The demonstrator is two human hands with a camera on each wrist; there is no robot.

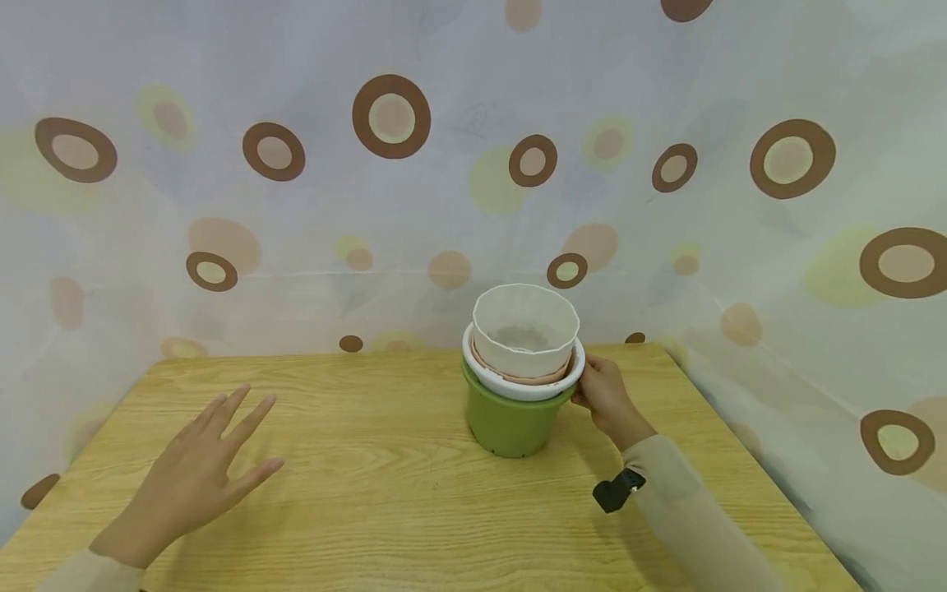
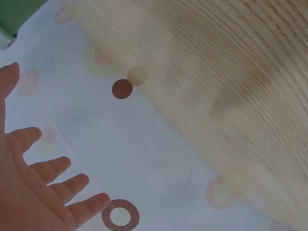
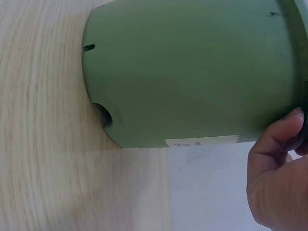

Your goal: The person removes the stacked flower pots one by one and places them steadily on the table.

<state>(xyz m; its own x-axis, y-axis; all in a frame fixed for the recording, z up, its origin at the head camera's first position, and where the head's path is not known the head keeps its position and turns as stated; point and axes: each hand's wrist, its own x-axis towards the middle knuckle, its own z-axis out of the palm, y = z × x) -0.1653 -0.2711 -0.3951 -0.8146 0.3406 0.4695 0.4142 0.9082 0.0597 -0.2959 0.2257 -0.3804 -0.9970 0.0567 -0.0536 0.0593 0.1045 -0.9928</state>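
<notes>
In the head view, a green pot (image 1: 510, 429) stands on the table (image 1: 348, 485) at five o'clock, a fluted white pot (image 1: 521, 329) nested uppermost; at its three o'clock, the right hand (image 1: 608, 399) grips it. The left hand (image 1: 194, 477) spreads wide at eight. Left wrist: splayed fingers (image 2: 70, 187), eight o'clock. Right wrist: thumb (image 3: 284, 130) against the green pot, three o'clock.

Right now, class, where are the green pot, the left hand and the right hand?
Green pot (image 1: 512, 425), head view, on its front wall.
Left hand (image 1: 192, 473), head view, on its back.
Right hand (image 1: 608, 398), head view, on its middle.

light: soft, even | shadows: faint, on table (image 1: 355, 510) | wrist views: hazy
</notes>
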